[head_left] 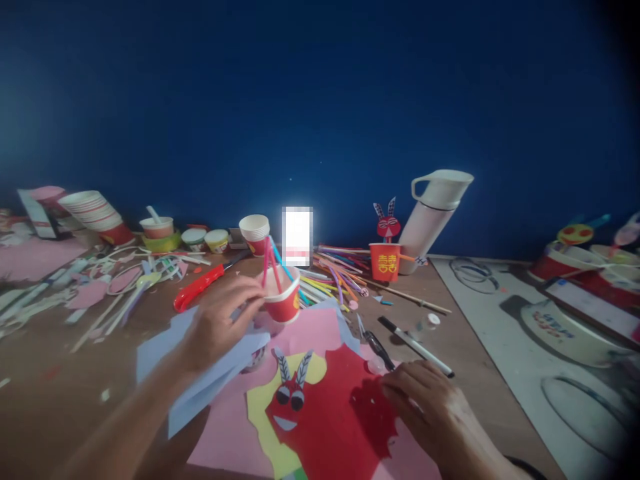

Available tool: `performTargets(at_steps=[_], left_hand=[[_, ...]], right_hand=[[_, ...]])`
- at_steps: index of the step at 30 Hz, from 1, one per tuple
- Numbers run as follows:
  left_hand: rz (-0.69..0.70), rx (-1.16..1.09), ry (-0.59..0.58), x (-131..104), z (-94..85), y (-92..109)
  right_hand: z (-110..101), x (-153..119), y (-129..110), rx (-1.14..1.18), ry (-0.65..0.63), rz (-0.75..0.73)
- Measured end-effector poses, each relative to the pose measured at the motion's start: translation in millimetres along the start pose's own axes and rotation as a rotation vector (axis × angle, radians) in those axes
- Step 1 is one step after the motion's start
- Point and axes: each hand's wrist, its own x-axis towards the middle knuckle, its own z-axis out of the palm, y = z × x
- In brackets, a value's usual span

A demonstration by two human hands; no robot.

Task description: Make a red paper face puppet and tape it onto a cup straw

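Observation:
My left hand (223, 323) has its thumb and fingers closed at the left side of a red and white paper cup (284, 303), which holds pink and blue straws (280, 260). My right hand (420, 400) is over the right edge of a red paper sheet (335, 413); its fingers are bent and partly hidden, and whether they hold anything does not show. On the red sheet's left part lies a red paper face (287, 403) with dark eyes, a pale mouth and two patterned ears. Yellow and pink sheets lie beneath.
Behind are scattered straws (345, 273), a red cutter (200, 287), stacked cups (97, 217), a red cup (385, 261) with a paper figure, and a pale thermos (433, 220). A marker (415, 347) and scissors (379, 348) lie near my right hand.

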Motion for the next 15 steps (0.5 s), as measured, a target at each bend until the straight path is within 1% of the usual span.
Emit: performTargets(at_steps=[1,3,4,5,7,9,12,15], left_hand=[[0.010,-0.047,-0.018,5,6.2,10],[0.048,-0.154,-0.063,15,22.7,28],[0.068,-0.194,-0.093,22,32.6,35],[0.087,-0.216,-0.099,28,43.0,41],[0.118,-0.249,-0.122,40,64.7,50],[0.148,-0.267,-0.127,51,85.1,55],[0.166,-0.258,-0.162,60,108.8,59],[0.168,-0.252,-0.180,61,122.0,60]], right_hand=[[-3,-1,2,-0.009,0.006,0.012],[-13,-3,10,-0.036,0.059,0.076],[-20,-3,15,-0.057,0.095,0.130],[-27,-2,21,-0.079,0.141,0.199],[-40,0,34,-0.123,0.193,0.331],[-46,5,49,-0.165,0.177,0.437],[-42,13,67,-0.155,0.096,0.478],[-28,18,76,-0.110,0.032,0.488]])
